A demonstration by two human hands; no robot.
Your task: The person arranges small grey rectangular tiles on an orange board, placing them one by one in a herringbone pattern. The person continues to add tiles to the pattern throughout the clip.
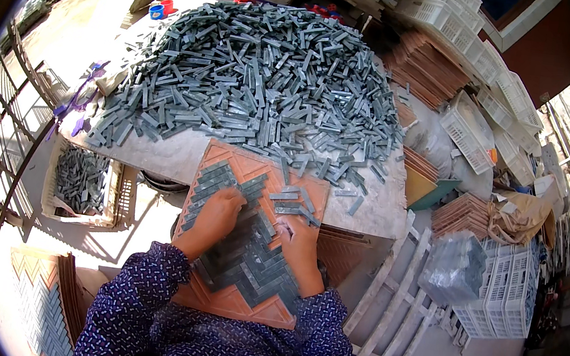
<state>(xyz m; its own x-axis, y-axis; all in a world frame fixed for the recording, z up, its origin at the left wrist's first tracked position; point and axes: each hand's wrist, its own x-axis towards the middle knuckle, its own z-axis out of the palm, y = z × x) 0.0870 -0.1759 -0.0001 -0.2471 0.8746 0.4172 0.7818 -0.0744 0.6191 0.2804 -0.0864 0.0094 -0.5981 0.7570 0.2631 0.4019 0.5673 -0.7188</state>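
Note:
An orange tray [264,159] with herringbone ridges leans against the table's near edge in front of me. Narrow grey-green stone strips [243,262] fill much of it in a zigzag pattern. My left hand [217,217] is closed over the upper left of the pattern, and its curled fingers hide whatever they pinch. My right hand [298,243] is at the pattern's right edge. Its fingers are bent together just below a few loose strips [294,201] lying on the tray; what they hold is hidden.
A large heap of strips [255,73] covers the pale table [374,208]. At left stand a crate of strips [115,192] and a metal railing [13,135]. At right are stacked orange trays [425,67], white crates [511,294], a plastic-wrapped bundle [454,267] and a slatted pallet [391,300].

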